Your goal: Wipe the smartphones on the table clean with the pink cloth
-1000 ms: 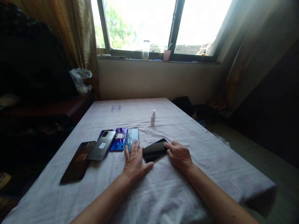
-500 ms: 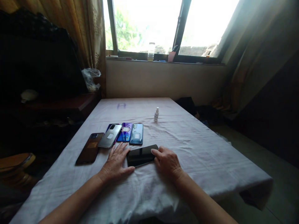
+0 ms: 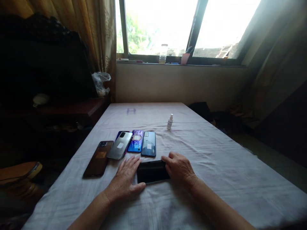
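A black phone point(image 3: 151, 172) lies screen up on the white tablecloth point(image 3: 216, 166), between my two hands. My left hand point(image 3: 126, 179) lies flat on the cloth with fingers spread, its thumb against the phone's near left corner. My right hand point(image 3: 180, 169) rests on the phone's right end, fingers curled over its edge. Just beyond them lies a row of phones face down: a brown phone point(image 3: 98, 158), a silver phone point(image 3: 120, 145), a purple phone point(image 3: 136, 141) and a blue phone point(image 3: 149, 143).
A small white bottle point(image 3: 170, 121) stands farther back on the table. A window sill point(image 3: 182, 60) with a jar and small items runs along the far wall. Dark furniture and a plastic bag point(image 3: 101, 82) stand at the left; floor lies to the right.
The black phone has turned from a diagonal to lie almost square to me and nearer. My left hand came off the blue phone and now lies beside the black one.
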Motion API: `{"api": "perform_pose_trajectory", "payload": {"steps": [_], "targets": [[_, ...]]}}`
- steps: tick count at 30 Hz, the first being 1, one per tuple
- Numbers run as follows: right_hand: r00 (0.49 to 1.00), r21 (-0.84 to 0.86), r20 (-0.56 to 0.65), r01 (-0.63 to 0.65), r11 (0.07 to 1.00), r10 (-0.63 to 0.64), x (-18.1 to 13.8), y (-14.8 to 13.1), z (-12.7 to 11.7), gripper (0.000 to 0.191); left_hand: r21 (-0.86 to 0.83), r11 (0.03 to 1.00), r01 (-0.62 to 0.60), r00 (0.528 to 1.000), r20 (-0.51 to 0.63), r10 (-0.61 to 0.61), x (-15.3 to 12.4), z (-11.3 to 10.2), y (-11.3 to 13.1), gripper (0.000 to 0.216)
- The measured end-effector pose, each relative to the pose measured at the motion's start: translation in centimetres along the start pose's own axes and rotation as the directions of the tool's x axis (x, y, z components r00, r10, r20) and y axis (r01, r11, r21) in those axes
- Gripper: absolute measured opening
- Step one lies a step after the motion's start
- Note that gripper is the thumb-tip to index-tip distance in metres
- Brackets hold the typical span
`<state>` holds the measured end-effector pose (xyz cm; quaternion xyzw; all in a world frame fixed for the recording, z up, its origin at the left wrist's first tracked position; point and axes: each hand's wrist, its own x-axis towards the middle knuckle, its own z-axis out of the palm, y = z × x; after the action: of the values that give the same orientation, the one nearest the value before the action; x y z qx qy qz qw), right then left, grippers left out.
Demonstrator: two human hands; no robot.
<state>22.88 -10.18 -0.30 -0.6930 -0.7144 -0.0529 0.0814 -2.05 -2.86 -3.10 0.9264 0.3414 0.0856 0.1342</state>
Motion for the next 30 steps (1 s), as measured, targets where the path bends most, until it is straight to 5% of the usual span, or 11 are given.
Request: {"api": "perform_pose_trajectory", "payload": {"steps": [10,17,25,30], "targets": [[0.973,0.203,-0.173,0.189,0.961,-0.155,-2.0,-1.6,1.7,0.038,-0.001,0.998,-0.057,0.996,-0.066,0.057,-0.3,0.7,-0.4,0.084],[0.989,0.126,-0.14,-0.025,0.992,0.042,-1.7,1.5,1.6,0.034,0.03,0.998,-0.058,0.99,-0.129,0.061,-0.3,1.5,-0.6,0.08],[0.992,0.226,-0.086,0.109,0.968,-0.092,-1.8,-1.4,1.2,0.033,0.136,0.982,-0.128,0.929,-0.33,0.166,-0.5,3.8,-1.9,0.086],[0.994,0.186,-0.083,-0.055,0.981,0.071,-1.4,0.0,1.2,0.033,0.128,0.985,-0.114,0.93,-0.336,0.151,-0.3,4.2,-2.1,0.082]]}}
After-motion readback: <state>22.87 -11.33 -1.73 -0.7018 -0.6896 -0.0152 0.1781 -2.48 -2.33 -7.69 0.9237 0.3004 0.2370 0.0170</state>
